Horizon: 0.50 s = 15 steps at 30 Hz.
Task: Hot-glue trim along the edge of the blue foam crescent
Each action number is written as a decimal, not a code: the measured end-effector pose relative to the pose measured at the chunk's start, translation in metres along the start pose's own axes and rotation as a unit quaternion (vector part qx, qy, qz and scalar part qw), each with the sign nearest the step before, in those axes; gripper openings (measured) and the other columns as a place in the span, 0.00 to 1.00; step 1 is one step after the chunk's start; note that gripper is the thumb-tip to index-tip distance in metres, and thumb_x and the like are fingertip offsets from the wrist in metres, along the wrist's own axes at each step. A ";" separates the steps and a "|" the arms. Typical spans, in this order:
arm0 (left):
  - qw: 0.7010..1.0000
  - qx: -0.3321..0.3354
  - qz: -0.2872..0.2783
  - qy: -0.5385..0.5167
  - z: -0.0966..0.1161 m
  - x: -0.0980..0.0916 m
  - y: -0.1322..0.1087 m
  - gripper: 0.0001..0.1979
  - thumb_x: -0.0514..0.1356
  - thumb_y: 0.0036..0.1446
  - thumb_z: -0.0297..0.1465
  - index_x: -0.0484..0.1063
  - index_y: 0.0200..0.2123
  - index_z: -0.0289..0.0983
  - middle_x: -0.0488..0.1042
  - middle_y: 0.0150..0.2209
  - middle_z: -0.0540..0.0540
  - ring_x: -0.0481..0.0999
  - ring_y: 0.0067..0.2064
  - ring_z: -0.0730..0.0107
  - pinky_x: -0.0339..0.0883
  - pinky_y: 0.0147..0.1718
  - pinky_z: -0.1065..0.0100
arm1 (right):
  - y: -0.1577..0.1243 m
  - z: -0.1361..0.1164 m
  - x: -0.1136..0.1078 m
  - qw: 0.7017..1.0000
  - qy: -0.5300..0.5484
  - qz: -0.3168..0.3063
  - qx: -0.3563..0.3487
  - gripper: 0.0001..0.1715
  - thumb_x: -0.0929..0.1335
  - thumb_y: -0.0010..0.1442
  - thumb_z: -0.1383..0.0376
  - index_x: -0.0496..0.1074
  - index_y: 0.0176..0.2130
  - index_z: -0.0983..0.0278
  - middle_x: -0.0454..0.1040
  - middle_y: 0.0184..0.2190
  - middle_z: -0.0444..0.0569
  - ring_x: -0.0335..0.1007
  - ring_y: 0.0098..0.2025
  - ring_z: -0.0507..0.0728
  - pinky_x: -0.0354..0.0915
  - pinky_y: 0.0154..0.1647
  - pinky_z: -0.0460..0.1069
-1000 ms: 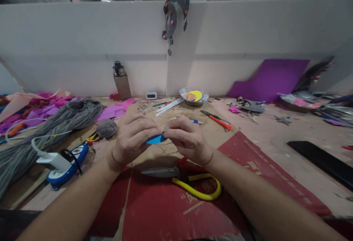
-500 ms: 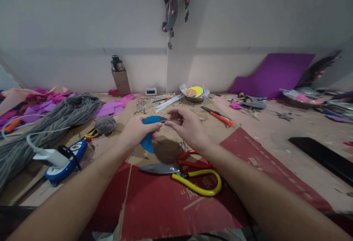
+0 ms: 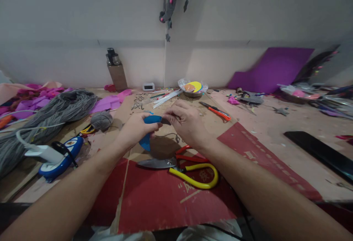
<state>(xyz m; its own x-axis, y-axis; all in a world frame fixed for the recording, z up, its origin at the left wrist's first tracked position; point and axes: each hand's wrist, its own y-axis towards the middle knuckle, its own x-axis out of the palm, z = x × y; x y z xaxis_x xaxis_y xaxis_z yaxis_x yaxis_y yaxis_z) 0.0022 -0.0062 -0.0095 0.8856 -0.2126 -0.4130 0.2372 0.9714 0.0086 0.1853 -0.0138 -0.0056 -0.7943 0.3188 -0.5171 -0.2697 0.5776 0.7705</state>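
A curved blue crescent-shaped piece (image 3: 144, 142) is pinched between the thumb and fingers of my left hand (image 3: 135, 130). My right hand (image 3: 186, 123) is closed at the crescent's dark grey tip (image 3: 166, 121), its thumb and fingertips pressed together on it. A thin dark strand (image 3: 176, 136) shows below the right fingers. Nearer to me, large scissors (image 3: 157, 163) with one red and one yellow handle lie on the red part of the cardboard (image 3: 154, 204).
Grey yarn (image 3: 68, 105), a small yarn ball (image 3: 101, 121) and a blue power strip (image 3: 62, 160) lie at left. Farther back are white sticks (image 3: 168, 98), a bowl (image 3: 193, 94) and an orange utility knife (image 3: 217, 113). A long black object (image 3: 317, 152) lies at right.
The whole view has tilted down slightly, so things sit higher in it. My right fingers have drawn closer together at the grey tip. My left hand keeps its hold on the blue crescent.
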 end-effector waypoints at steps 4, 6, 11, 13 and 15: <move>1.000 -0.012 -0.015 0.012 0.004 0.000 -0.002 0.13 0.65 0.43 0.39 0.72 0.28 0.36 0.74 0.22 0.49 0.71 0.20 0.73 0.65 0.20 0.72 | 0.001 0.002 -0.001 1.000 -0.005 -0.011 0.013 0.10 0.67 0.60 0.67 0.71 0.27 0.64 0.68 0.27 0.45 0.63 0.31 0.51 0.59 0.32 0.47; 1.000 -0.007 0.002 0.028 0.007 -0.002 -0.003 0.13 0.65 0.44 0.40 0.72 0.28 0.36 0.73 0.20 0.49 0.71 0.20 0.72 0.64 0.19 0.72 | 0.001 0.003 0.000 0.999 -0.004 -0.023 0.028 0.09 0.67 0.60 0.65 0.70 0.28 0.64 0.70 0.27 0.46 0.63 0.31 0.51 0.59 0.33 0.47; 0.961 0.073 0.187 0.188 0.009 -0.023 0.005 0.13 0.61 0.47 0.42 0.72 0.25 0.37 0.71 0.18 0.49 0.70 0.22 0.69 0.61 0.20 0.71 | 0.001 0.005 0.002 0.992 -0.003 -0.101 0.080 0.06 0.68 0.58 0.65 0.74 0.30 0.64 0.72 0.27 0.46 0.63 0.29 0.51 0.57 0.31 0.47; 0.913 0.132 0.275 0.270 0.005 -0.035 0.010 0.11 0.61 0.47 0.40 0.71 0.22 0.37 0.71 0.20 0.48 0.72 0.26 0.67 0.62 0.24 0.71 | 0.003 0.003 -0.001 0.987 0.032 -0.121 0.104 0.07 0.67 0.58 0.65 0.74 0.30 0.64 0.71 0.25 0.45 0.62 0.27 0.50 0.56 0.28 0.47; 0.899 0.137 0.317 0.271 0.002 -0.046 0.013 0.10 0.60 0.47 0.39 0.72 0.24 0.37 0.72 0.21 0.48 0.72 0.27 0.66 0.62 0.26 0.70 | 0.006 0.000 -0.009 0.977 0.106 -0.129 0.131 0.10 0.67 0.59 0.63 0.74 0.28 0.65 0.69 0.23 0.43 0.60 0.25 0.49 0.55 0.26 0.46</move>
<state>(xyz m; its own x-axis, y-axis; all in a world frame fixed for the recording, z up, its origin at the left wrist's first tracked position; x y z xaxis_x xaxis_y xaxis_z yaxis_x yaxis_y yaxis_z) -0.0348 0.0162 0.0110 0.5712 0.5282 -0.6283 -0.0907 0.8014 0.5913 0.1904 -0.0129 0.0038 -0.8209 -0.0090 -0.5710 -0.3487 0.7997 0.4888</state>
